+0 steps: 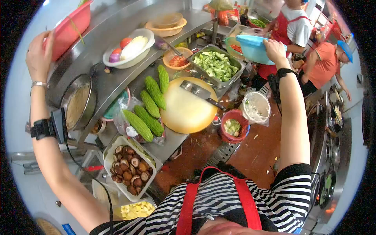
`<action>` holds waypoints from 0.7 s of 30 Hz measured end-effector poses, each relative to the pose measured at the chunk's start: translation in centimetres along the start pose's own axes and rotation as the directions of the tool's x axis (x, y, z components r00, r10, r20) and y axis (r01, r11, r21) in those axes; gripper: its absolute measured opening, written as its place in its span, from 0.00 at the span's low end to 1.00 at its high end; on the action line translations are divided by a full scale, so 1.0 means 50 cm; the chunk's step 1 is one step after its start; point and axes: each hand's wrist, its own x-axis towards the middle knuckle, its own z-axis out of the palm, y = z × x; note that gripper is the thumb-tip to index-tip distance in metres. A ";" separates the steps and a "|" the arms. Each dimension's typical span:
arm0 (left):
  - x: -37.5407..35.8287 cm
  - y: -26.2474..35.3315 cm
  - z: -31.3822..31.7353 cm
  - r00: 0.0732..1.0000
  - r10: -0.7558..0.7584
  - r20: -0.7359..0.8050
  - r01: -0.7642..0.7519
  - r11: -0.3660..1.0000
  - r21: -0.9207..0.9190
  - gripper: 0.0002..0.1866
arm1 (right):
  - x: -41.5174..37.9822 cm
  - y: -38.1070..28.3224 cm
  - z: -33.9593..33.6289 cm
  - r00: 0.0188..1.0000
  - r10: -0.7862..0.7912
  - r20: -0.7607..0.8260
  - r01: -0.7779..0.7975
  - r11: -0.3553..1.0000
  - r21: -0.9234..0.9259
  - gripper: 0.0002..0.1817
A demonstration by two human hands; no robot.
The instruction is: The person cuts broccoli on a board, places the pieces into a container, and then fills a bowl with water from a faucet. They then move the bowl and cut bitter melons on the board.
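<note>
At the upper left, my left hand point(39, 55) grips the near edge of a pinkish-red plastic basin point(72, 29); green stalks show over its rim. My right hand point(275, 50) is closed on the rim of a light-blue plastic basin point(255, 49), raised at the upper right. What the blue basin holds is hidden. Between my arms, a cleaver point(195, 89) lies flat on a round cutting board point(184, 113). Several bitter melons point(149, 103) rest left of the board, some on a plastic bag. Behind the board stands a metal tray of chopped green vegetable point(216, 64).
On the raised shelf sits a white bowl point(147, 47) with tomatoes and an onion. Mushrooms point(131, 168) fill a white tub at lower left. A red bucket point(235, 135) and a lined white bucket point(256, 107) stand beside the counter. Two co-workers point(299, 27) are at upper right.
</note>
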 end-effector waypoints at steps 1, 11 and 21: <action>-0.014 0.034 -0.026 1.000 -0.007 0.019 0.007 1.000 0.016 0.12 | -0.004 -0.003 0.012 1.000 -0.003 -0.001 0.003 1.000 0.001 0.12; -0.282 0.448 -0.177 0.874 0.398 0.279 -0.343 0.912 -0.225 0.08 | 0.041 0.069 0.233 0.981 -0.159 -0.114 0.156 0.987 -0.035 0.12; -0.651 0.819 -0.011 0.484 -0.342 0.806 0.750 0.636 -0.181 0.11 | 0.131 0.042 0.344 0.936 -0.139 -0.323 0.216 0.952 0.216 0.15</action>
